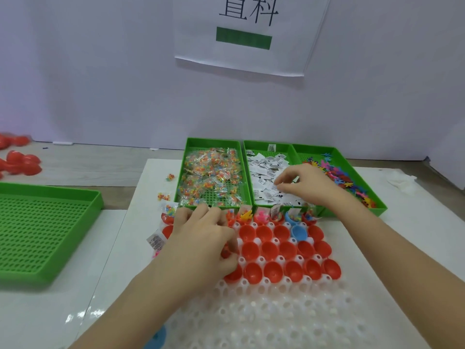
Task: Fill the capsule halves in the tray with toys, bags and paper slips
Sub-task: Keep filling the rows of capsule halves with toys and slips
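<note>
The white tray (264, 318) lies nearest the person. Red halves (270, 250) and two blue halves (299, 231) sit in its far rows, and its near rows are bare holes. Only the farthest row holds toys, bags and slips.

The left hand (201, 238) rests on the tray's far left corner with its fingers curled; whether they grip anything cannot be told.

Three green bins touch the tray's far edge:
- The bag bin (181, 172) holds bags (211, 175).
- The slip bin (261, 144) holds slips (264, 170), and the right hand (304, 185) pinches them with thumb and fingertips together.
- The toy bin (363, 182) holds toys (337, 175).

Left of the tray, across a strip of white mat (125, 260), sits a fourth bin (50, 191).
</note>
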